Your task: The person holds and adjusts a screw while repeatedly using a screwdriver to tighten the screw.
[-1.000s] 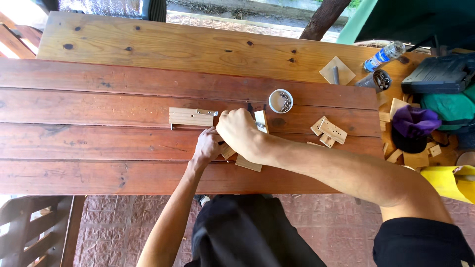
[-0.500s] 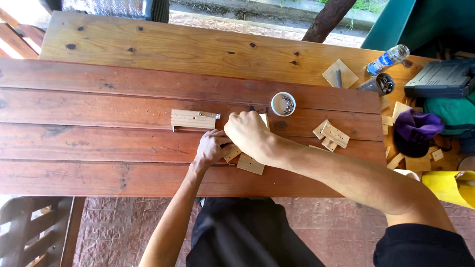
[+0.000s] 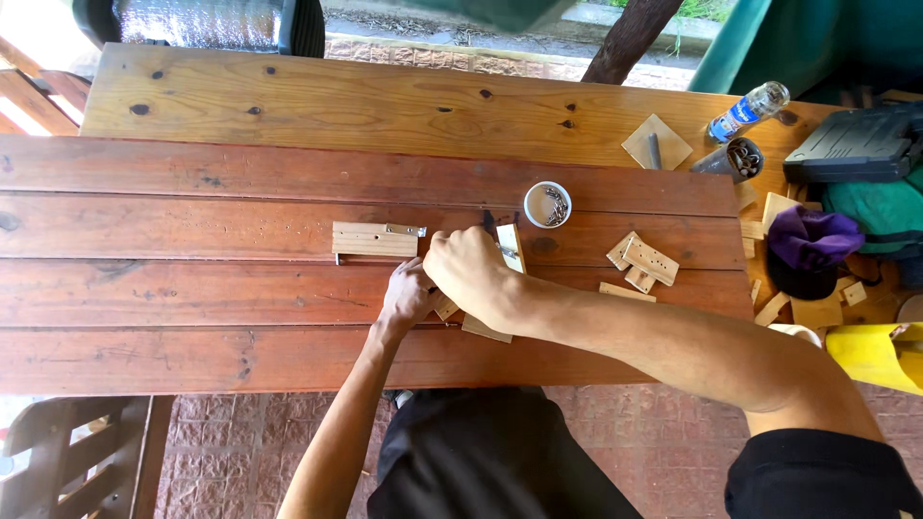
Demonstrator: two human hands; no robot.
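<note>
Outdoor slatted table (image 3: pixel 192 327), reddish planks, brick paving below. Left hand (image 3: pixel 409 300) curled down on a small wood block (image 3: pixel 486 329) near the front edge, pinning it. Right hand (image 3: pixel 468 274) closed over the same spot, seemingly around a dark-tipped tool; grip hidden, cannot tell for sure. Block looks light, stiff, sawn pale timber with flat faces; best gripped by its long edges, likely to skid unless pressed. Hinged block (image 3: pixel 373 240) lies just left. White cup of screws (image 3: pixel 548 204) behind; loose offcuts (image 3: pixel 642 261) right.
</note>
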